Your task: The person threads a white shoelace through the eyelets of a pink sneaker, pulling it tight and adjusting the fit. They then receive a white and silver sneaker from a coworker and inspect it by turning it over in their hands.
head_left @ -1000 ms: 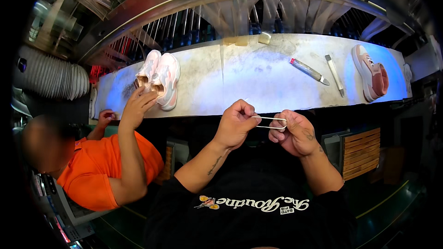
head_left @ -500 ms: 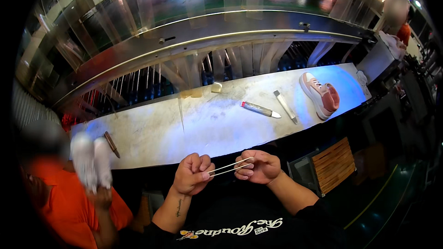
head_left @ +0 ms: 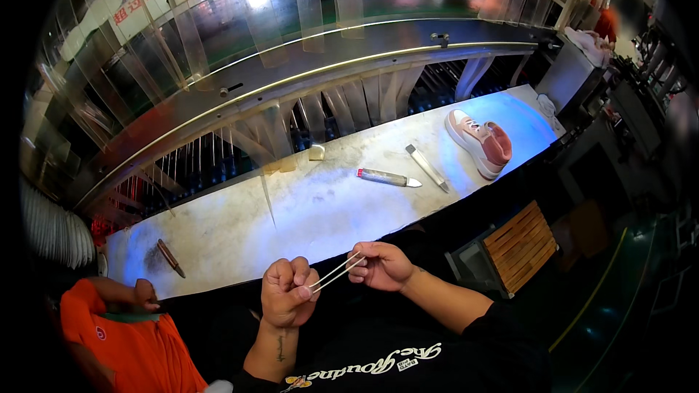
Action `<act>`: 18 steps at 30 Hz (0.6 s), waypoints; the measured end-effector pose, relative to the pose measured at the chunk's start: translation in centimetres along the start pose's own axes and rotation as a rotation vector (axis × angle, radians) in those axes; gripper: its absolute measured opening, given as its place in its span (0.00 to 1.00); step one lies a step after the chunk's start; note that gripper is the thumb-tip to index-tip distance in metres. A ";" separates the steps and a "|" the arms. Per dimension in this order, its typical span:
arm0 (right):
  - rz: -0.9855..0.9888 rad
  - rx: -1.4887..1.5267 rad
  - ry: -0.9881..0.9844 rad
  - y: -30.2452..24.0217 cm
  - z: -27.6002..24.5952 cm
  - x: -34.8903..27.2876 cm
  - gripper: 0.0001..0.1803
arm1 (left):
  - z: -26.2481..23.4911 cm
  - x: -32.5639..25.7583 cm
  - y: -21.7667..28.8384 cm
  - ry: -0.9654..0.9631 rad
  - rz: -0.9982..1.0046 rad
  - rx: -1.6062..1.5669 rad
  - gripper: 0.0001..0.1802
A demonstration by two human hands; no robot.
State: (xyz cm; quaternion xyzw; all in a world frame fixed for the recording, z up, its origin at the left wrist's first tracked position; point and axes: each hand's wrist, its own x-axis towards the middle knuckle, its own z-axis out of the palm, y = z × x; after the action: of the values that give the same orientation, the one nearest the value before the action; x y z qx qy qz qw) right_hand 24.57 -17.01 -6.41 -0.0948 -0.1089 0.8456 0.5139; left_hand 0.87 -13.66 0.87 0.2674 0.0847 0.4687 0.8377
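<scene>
My left hand (head_left: 290,291) and my right hand (head_left: 384,265) hold a pale rubber band (head_left: 334,274) stretched taut between them, just in front of the worktable's near edge. Both fists are closed on the band's ends. On the white worktable (head_left: 313,211) lie a pink and white sneaker (head_left: 480,143) at the far right, a grey tube-like tool (head_left: 387,177) and a flat metal blade (head_left: 427,167) in the middle.
A person in an orange shirt (head_left: 116,342) sits at my lower left, one hand near the table edge. A small brown tool (head_left: 171,257) lies at the table's left end. A wooden slatted stool (head_left: 518,247) stands at right. Hanging clear strips and a conveyor rail run behind the table.
The view has swung right and up. The pair of white sneakers that the neighbour took from the table's left end is gone from view. My hands still stretch the band.
</scene>
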 end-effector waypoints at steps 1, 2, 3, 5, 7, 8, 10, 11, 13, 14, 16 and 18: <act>-0.025 0.008 0.013 -0.1 -0.2 0.1 0.12 | 0.3 -0.1 0.0 -0.011 -0.011 -0.025 0.23; -0.046 0.016 0.025 -0.2 -0.5 0.1 0.13 | 0.6 -0.4 0.0 -0.027 -0.026 -0.027 0.23; -0.067 0.022 0.037 -0.4 -0.6 0.1 0.13 | 0.9 -0.6 0.1 -0.041 -0.040 -0.029 0.24; -0.103 -0.021 0.092 -1.0 -0.9 0.1 0.13 | 1.4 -1.2 0.2 -0.066 -0.070 0.004 0.26; -0.123 -0.104 0.178 -1.7 -1.1 0.0 0.16 | 1.8 -1.8 0.4 -0.091 -0.103 0.079 0.28; -0.129 -0.092 0.200 -2.1 -1.1 0.0 0.16 | 2.0 -2.2 0.6 -0.079 -0.139 0.198 0.30; -0.162 -0.094 0.232 -3.0 -1.1 -0.1 0.17 | 2.4 -2.7 0.8 -0.186 -0.223 0.339 0.31; -0.182 -0.083 0.227 -3.4 -1.0 -0.1 0.17 | 2.4 -2.8 0.8 -0.251 -0.260 0.369 0.31; -0.209 -0.106 0.258 -4.4 -1.0 -0.1 0.16 | 2.6 -2.8 0.4 -0.353 -0.238 0.555 0.30; -0.222 -0.114 0.268 -5.0 -0.9 -0.2 0.16 | 2.6 -2.8 0.3 -0.380 -0.174 0.640 0.30; -0.248 -0.146 0.293 -5.8 -0.9 -0.3 0.15 | 2.6 -2.7 0.2 -0.407 -0.087 0.774 0.30; -0.274 -0.199 0.321 -6.6 -1.0 -0.4 0.15 | 2.6 -2.7 0.3 -0.414 0.023 0.878 0.28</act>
State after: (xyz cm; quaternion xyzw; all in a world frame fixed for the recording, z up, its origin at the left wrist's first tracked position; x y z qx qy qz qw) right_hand 30.63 -14.35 -5.45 -0.2626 -0.1206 0.7272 0.6227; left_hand 0.20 -16.72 2.87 0.6842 0.1030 0.3350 0.6395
